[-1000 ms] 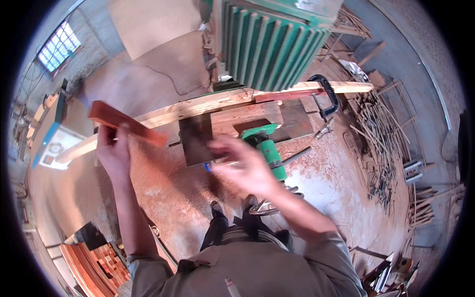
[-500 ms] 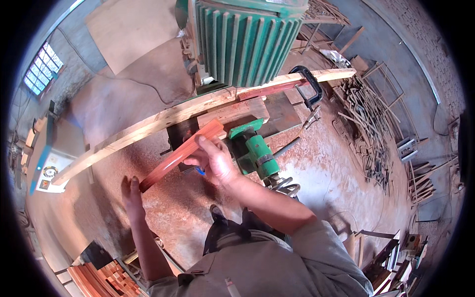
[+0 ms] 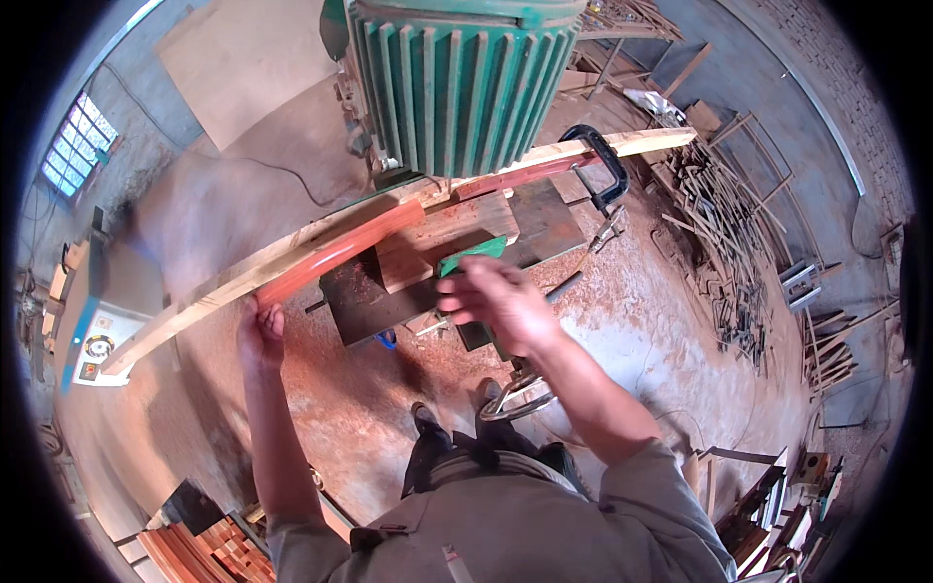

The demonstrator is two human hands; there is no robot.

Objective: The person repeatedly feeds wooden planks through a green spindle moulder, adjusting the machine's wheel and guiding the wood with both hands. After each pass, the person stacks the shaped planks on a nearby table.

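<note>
My left hand grips the lower left end of a reddish wooden strip. The strip lies along the near side of a long pale wooden beam, its far end by a wooden block on the dark metal machine table. My right hand, somewhat blurred, is over the green clamp, fingers stretched out and holding nothing I can see. Just past those fingers shows the clamp's green pressing plate, close to the block; the hand hides most of the clamp body.
A large green ribbed motor hangs above the beam. A black C-clamp grips the beam at right. Beyond lies a heap of thin wood offcuts. A control box stands at left, and stacked reddish strips sit at lower left.
The reddish strip has moved forward against the beam. My right hand has let go of it and moved right to the green clamp; my left hand has closed on its near end.
</note>
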